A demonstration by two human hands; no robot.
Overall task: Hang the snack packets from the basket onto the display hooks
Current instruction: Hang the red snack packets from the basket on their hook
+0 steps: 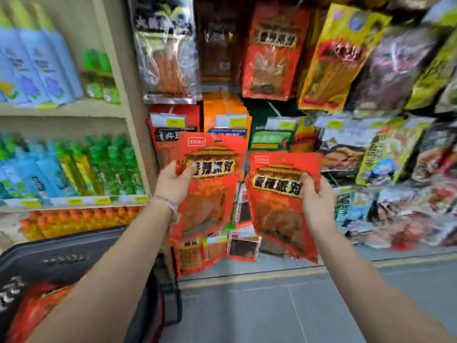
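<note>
My left hand (174, 185) grips a red snack packet (210, 194) by its left edge, thumb on the printed label. My right hand (316, 196) grips a second, matching red snack packet (277, 201) by its right edge. Both packets are held upright in front of the display rack, side by side and almost touching. A packet of the same kind (274, 50) hangs on the upper row of the rack. The dark basket (61, 263) sits at the lower left, with more red packets (32, 315) inside it. The hooks themselves are hidden behind hanging packets.
Rows of hanging snack packets (346, 58) with price tags (175, 122) fill the rack ahead and to the right. A shelf unit (74, 110) with bottles stands at the left. Grey tiled floor (272, 305) lies below the rack.
</note>
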